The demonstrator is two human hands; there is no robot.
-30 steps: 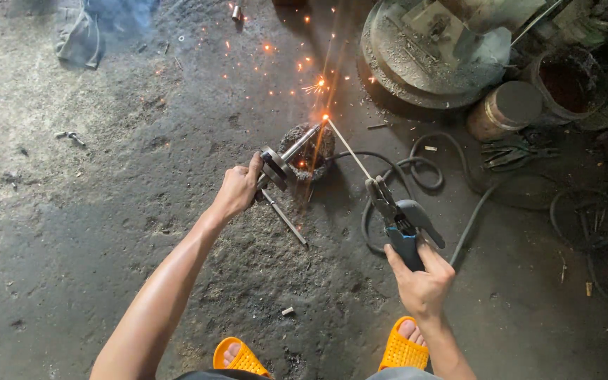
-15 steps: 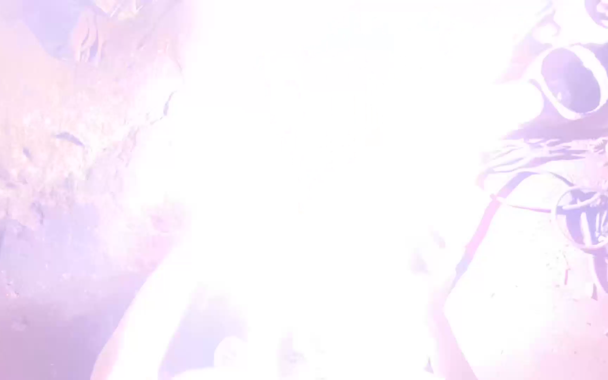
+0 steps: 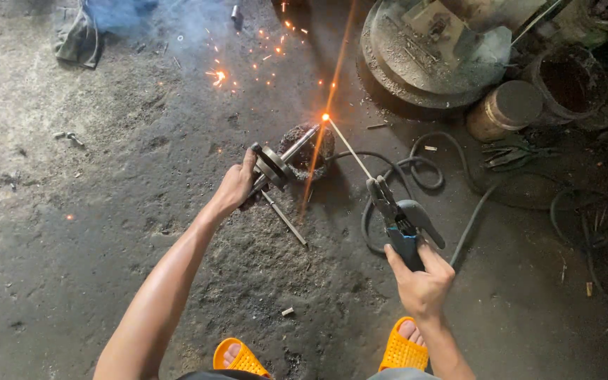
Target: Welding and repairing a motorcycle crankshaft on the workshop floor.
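On the gritty floor, the left hand [image 3: 237,188] is gripping a grey flanged metal shaft [image 3: 279,160] while the right hand [image 3: 422,280], fingers clenched, is working a blue-handled electrode holder [image 3: 399,224]; sparks [image 3: 326,117] flying could burn bare skin

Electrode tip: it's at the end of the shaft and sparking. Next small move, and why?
Probably feed the electrode slightly inward, with the left hand steadying the metal shaft. The right hand grips the electrode holder, the glowing tip sits at the shaft's end, and sparks fly outward.

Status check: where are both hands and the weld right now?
Left hand grips round grey metal flanged shaft. Right hand grips blue-handled electrode holder; thin rod sparking at shaft tip. Black cable coiled alongside.
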